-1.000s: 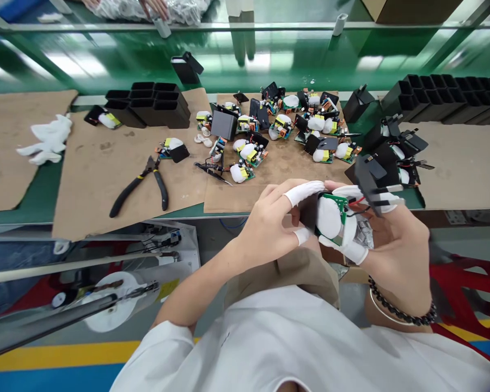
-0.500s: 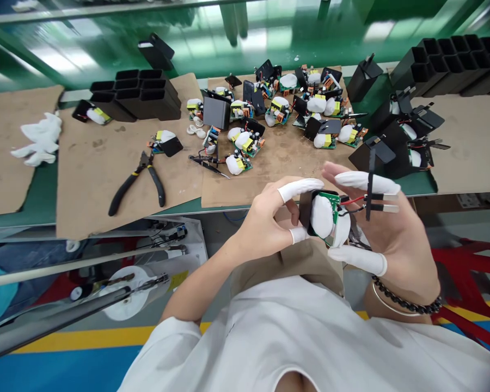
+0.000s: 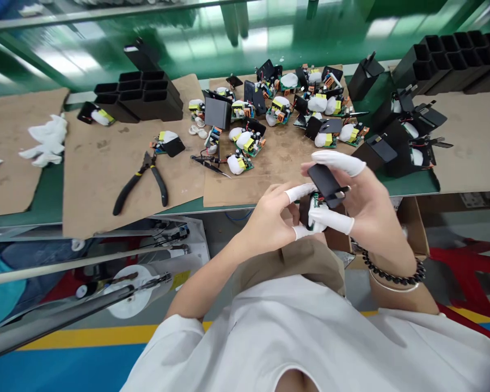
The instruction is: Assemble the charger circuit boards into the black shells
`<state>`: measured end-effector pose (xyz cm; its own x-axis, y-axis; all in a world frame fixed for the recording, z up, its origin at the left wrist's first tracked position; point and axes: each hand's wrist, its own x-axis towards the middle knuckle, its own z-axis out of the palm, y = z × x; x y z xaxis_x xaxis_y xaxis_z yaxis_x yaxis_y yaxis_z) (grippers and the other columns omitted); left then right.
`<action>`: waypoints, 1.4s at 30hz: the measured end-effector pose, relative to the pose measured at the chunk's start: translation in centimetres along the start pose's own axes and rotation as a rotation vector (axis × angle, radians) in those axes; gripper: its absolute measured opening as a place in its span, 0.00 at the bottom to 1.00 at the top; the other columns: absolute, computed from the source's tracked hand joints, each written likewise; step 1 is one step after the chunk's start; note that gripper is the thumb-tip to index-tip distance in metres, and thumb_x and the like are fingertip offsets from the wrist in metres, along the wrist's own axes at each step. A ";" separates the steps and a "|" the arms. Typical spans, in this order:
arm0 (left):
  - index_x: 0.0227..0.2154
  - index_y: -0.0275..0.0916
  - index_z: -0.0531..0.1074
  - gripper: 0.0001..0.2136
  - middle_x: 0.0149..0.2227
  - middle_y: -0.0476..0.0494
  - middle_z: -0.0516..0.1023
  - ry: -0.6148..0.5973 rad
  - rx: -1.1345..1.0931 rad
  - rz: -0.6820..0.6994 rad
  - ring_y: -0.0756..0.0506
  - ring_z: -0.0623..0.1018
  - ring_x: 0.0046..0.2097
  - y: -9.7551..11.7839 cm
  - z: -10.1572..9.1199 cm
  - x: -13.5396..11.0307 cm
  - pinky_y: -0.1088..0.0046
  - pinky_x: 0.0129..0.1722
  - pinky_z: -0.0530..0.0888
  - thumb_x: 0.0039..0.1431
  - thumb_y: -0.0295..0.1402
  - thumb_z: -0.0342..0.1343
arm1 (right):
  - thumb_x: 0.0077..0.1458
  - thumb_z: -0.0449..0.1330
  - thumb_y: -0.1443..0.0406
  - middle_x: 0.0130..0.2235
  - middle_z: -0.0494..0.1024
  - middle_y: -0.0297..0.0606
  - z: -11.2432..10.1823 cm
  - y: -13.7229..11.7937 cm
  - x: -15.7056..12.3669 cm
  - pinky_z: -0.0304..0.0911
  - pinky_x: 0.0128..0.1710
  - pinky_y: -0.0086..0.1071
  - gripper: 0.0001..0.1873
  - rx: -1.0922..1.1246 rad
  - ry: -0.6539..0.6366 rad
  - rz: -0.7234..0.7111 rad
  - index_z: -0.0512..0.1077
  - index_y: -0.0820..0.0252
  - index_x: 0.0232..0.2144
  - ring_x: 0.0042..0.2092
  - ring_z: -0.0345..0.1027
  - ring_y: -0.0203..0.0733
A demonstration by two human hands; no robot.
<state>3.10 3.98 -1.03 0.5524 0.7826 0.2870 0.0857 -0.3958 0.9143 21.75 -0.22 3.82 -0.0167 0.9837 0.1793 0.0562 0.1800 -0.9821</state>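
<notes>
Above the bench's front edge, my left hand point(image 3: 275, 215) is closed round a black plastic case point(image 3: 305, 211), with finger cots on thumb and index finger. A green circuit board point(image 3: 316, 201) with white filler shows at the case's mouth, mostly covered by fingers. My right hand point(image 3: 357, 201), also in finger cots, is closed on a black plug cover point(image 3: 324, 181) with metal prongs. This cover is tilted over the board, and my right thumb lies along the board's near side. How deep the board sits in the case is hidden.
Cutting pliers point(image 3: 142, 179) and tweezers point(image 3: 211, 165) lie on cardboard. Several circuit boards point(image 3: 278, 111) are spread at the middle. Stacked black cases point(image 3: 141, 95) stand at the left, with more cases point(image 3: 443, 65) at the right. White gloves point(image 3: 47, 139) lie far left.
My right hand has moved left and inward. The plug cover, previously out on its wires with prongs pointing right, is now turned flat and close over the board. My left hand keeps its hold.
</notes>
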 end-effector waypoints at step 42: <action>0.55 0.38 0.72 0.29 0.40 0.44 0.79 0.391 0.413 -0.162 0.40 0.78 0.41 -3.5 3.3 1.2 0.62 0.50 0.71 0.46 0.26 0.68 | 0.64 0.63 0.57 0.60 0.78 0.50 3.0 4.5 0.1 0.76 0.51 0.47 0.15 -1.023 0.333 -0.157 0.81 0.56 0.48 0.55 0.78 0.56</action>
<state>6.14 4.73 -4.87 0.1651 0.9366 0.3092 0.5028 -0.3496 0.7905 19.01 0.72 -0.79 0.1660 0.8738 0.4570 0.8848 0.0726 -0.4603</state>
